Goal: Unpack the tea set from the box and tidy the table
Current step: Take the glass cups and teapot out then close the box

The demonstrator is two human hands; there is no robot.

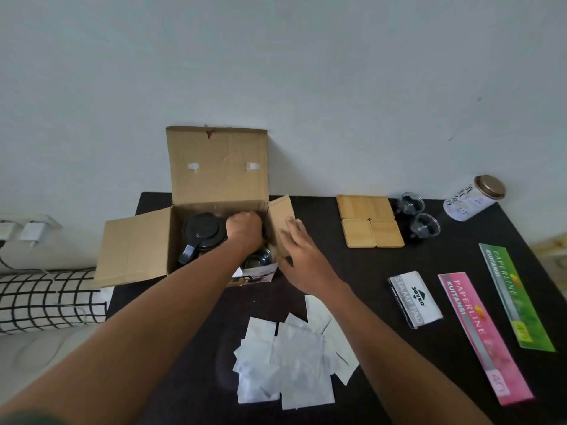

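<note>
From the head camera, your left hand reaches down into the open cardboard box at the back of the dark desk, fingers curled over something in the far right corner; what they grip cannot be told from here. Your right hand rests with straight fingers against the box's right flap, holding it outward. Inside the box, a black-lidded teapot sits left of your left hand, its handle pointing toward you, and a glass cup shows in the near right corner beneath your forearm.

Already out on the desk, four wooden coasters lie in a square to the right of the box, with two glass cups just beyond them. A jar with a bronze lid stands at the far right corner. Nearer you, white paper sheets lie scattered between your forearms. To their right sit a stamp pad box, a pink receipt book and a green receipt book, side by side.
</note>
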